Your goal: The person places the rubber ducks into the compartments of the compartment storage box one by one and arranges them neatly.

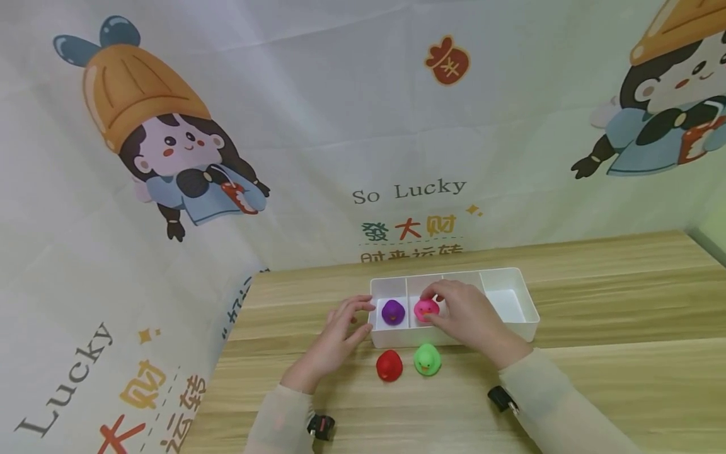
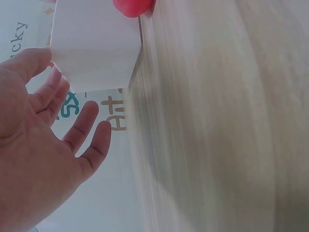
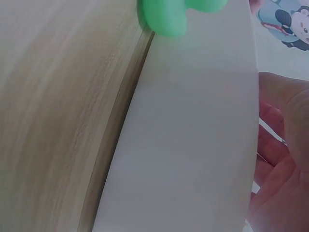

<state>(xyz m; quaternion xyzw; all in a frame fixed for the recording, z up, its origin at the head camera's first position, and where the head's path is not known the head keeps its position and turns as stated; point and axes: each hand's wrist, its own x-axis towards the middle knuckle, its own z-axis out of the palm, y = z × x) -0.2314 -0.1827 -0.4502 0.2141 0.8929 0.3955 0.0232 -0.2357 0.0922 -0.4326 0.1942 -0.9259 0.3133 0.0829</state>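
My right hand [image 1: 467, 312] reaches over the front wall of a white divided tray [image 1: 454, 337] and pinches a pink rubber duck [image 1: 424, 309] between thumb and fingers, in the second compartment from the left. A purple duck [image 1: 393, 313] sits in the leftmost compartment. At the tray's left end, my left hand [image 1: 337, 334] has its fingers spread, with thumb and index fingertips right at the end wall. The left wrist view shows this hand [image 2: 43, 130] at the tray's corner [image 2: 96, 63]. In the right wrist view, the tray wall hides the right fingertips.
A red duck [image 1: 389, 366] and a green duck [image 1: 428, 360] stand on the wooden table [image 1: 612, 302] just in front of the tray. The rightmost compartment [image 1: 507, 306] holds nothing. A printed cloth [image 1: 317, 126] hangs behind the table and along its left side.
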